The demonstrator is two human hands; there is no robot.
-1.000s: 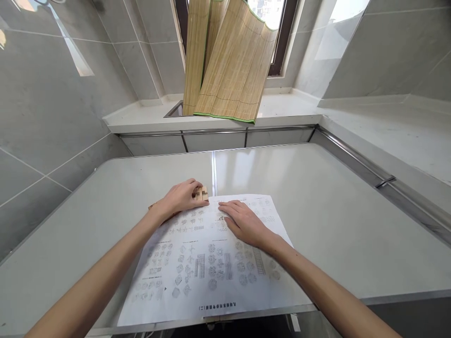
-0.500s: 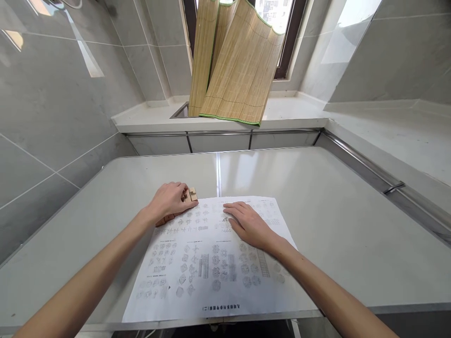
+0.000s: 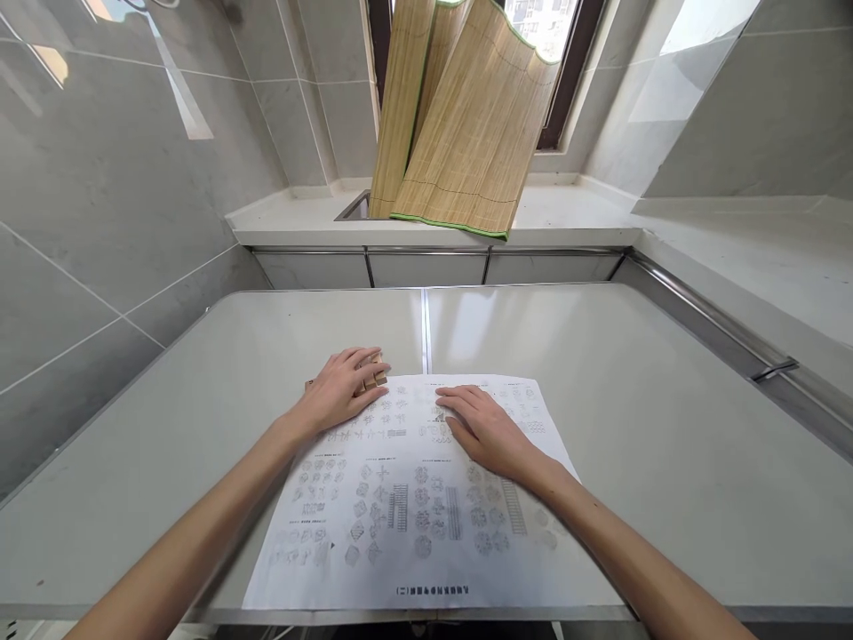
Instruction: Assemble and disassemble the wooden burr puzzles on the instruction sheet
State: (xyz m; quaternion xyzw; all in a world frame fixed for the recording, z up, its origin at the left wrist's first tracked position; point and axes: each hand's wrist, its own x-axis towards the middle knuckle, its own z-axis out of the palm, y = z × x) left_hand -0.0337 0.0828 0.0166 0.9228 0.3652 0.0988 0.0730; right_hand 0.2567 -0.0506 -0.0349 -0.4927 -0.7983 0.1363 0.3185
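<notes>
A large white sheet printed with small line drawings and text [image 3: 373,569] lies on the table, its heading upside down to me. My left hand [image 3: 343,384] rests at its far left corner, fingers stretched over several small light-wood blocks [image 3: 378,377]. Part of the wood shows between index finger and thumb; another bit peeks out left of the knuckles. How firmly the blocks are touched cannot be made out. Lying on the upper middle of the sheet, my right hand [image 3: 490,431] has its fingers extended and holds nothing.
The pale table [image 3: 666,444] has a seam down the middle of its far half. Behind it runs a metal rail [image 3: 426,252] below a white sill [image 3: 299,227]. A folded bamboo mat [image 3: 476,133] hangs at the window. Grey tiled walls [image 3: 133,178] close in on both sides.
My left hand has uncurled somewhat and its fingers now reach further over the wooden blocks. My right hand stays on the sheet. The whole view has shifted slightly.
</notes>
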